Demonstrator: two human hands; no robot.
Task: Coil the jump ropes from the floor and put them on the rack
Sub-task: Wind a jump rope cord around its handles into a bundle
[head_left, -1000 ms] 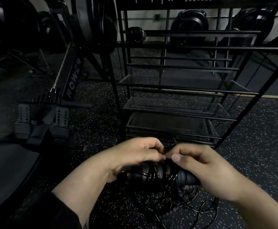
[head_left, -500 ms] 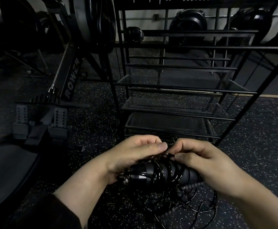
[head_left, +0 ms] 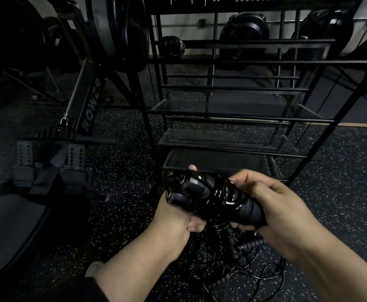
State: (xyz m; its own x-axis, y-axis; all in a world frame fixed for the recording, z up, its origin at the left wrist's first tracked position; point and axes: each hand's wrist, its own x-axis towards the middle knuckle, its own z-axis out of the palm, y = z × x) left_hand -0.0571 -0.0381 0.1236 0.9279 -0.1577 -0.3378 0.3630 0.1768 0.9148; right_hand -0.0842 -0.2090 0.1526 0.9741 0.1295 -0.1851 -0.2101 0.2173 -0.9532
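- Both hands' fingers curl round one black jump rope bundle [head_left: 210, 197], its glossy cord wound over two handles: left hand [head_left: 173, 216] underneath, right hand [head_left: 274, 210] gripping the ribbed end.
- More loose black cord [head_left: 232, 258] lies on the speckled rubber floor [head_left: 117, 171] below.
- One black metal mesh-shelved rack [head_left: 232, 144] stands just beyond.

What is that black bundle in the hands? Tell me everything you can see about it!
It is a coiled jump rope: two black handles side by side, with thin, shiny black cord wound round their middle. It looks like plastic or rubber. One handle has ridged grip rings near the right hand, which grips that end. The left hand holds the other end from below. The bundle is held in the air, lying slightly tilted, in front of the black metal rack. More loose ropes lie on the floor beneath.
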